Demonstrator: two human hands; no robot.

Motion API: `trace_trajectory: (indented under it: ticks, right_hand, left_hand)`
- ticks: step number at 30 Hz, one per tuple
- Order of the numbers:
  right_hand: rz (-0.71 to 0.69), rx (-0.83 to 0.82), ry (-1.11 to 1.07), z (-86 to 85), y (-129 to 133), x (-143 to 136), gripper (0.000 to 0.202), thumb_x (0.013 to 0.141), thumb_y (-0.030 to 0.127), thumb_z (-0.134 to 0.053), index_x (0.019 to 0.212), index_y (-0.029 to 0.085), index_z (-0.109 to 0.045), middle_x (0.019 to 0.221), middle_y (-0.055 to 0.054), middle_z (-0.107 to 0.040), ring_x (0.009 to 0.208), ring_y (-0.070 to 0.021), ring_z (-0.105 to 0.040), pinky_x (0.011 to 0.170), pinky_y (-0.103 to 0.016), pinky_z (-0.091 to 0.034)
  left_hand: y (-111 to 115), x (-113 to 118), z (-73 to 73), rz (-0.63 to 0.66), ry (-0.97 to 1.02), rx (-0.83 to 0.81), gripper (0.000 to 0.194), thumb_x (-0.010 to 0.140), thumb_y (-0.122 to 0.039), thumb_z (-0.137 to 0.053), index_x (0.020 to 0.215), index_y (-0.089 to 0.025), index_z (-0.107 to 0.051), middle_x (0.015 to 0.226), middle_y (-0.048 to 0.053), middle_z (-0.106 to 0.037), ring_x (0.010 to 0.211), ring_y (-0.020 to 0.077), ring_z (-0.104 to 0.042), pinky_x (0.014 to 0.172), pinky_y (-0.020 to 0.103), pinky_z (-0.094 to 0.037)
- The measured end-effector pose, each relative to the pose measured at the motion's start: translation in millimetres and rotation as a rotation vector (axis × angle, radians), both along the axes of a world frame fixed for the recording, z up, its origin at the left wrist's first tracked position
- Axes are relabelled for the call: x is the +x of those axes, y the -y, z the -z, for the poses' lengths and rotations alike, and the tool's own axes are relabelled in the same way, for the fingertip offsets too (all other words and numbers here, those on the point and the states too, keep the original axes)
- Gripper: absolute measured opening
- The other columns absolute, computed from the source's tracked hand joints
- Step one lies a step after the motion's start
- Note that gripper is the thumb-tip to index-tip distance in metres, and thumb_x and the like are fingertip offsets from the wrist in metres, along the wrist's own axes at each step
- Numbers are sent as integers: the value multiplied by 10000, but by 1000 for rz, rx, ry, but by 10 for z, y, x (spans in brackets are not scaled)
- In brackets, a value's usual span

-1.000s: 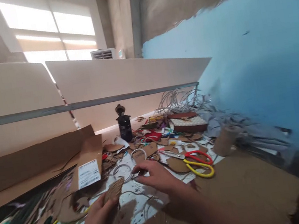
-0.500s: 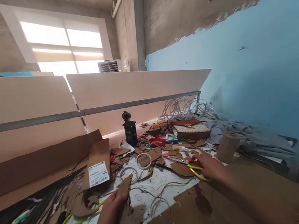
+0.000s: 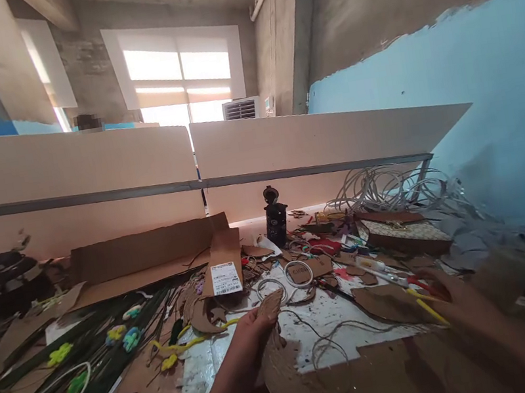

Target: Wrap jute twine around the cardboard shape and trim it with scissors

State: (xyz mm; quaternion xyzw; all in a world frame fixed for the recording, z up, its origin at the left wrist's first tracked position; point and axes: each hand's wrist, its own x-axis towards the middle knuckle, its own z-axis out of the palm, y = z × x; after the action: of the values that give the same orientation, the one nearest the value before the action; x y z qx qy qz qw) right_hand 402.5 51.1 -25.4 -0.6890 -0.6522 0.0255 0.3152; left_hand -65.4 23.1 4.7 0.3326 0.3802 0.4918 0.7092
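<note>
My left hand (image 3: 252,337) is closed around the edge of a curved, ragged-edged cardboard piece (image 3: 293,374), whose torn end pokes up past the fingers. Over on the right, my right hand (image 3: 442,294) is closed at the handles of scissors (image 3: 420,296) with red and yellow grips; motion blurs the fingers. The blades point away to the left, above a flat cardboard piece (image 3: 391,302). Thin twine (image 3: 332,338) lies looped between my hands. Two white rings (image 3: 299,274) rest just beyond the left hand.
Cardboard scraps cover the table around a black bottle (image 3: 277,224) with its lid up. An open cardboard box (image 3: 152,254) lies left, near yarn flowers (image 3: 61,353). A patterned handbag (image 3: 397,228) and coiled white tubing (image 3: 381,188) are at the back right, before a white partition (image 3: 308,139).
The view has swung left, so everything appears farther right. My right hand has drawn the scissors slightly to the right. The left hand keeps its hold on the curved cardboard.
</note>
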Motion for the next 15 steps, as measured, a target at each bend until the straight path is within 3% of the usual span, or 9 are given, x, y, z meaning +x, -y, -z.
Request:
trace_trajectory:
  ticks: [3,7,10,12,15]
  right_hand:
    - [-186,-61,-277,16,92,-125,703,719,558,-656,1343,241,-594,1376,-143,-650,1247,-360,-623,977,-404,-549]
    - [-304,-274,-370,2,388,-608,772,673,666,-702,1302,222,-655,1406,-173,-623,1280,-398,-593,1028,-442,-530]
    - [-356,-392,-366,-160,675,-1083,764,753,648,-663,1388,225,-608,1472,-142,-569,1344,-373,-539,1089,-434,-484]
    - [-400,-466,-312,-325,818,-1367,797,722,646,-687,1409,252,-598,1457,-119,-588,1337,-383,-544,1069,-437,-503]
    - [-430,-575,-274,-522,908,-1673,685,703,559,-735,1322,275,-672,1380,-101,-656,1266,-387,-605,1024,-433,-534]
  left_hand:
    - [13,26,-3,15,24,11,286,595,-330,-839,724,-161,-646,523,-25,-606,394,109,-542,410,212,-404]
    - [21,47,-17,21,23,-5,296,572,-327,-852,675,-173,-621,486,-33,-579,373,103,-517,384,206,-386]
    - [26,48,-10,13,40,-12,285,590,-325,-849,694,-164,-637,516,-18,-612,388,109,-541,395,206,-401]
    - [31,44,-3,7,52,-9,285,604,-327,-845,739,-148,-669,551,3,-649,410,118,-565,418,212,-429]
    - [35,39,-8,4,76,-11,307,605,-325,-849,787,-128,-699,573,22,-676,427,127,-583,442,220,-449]
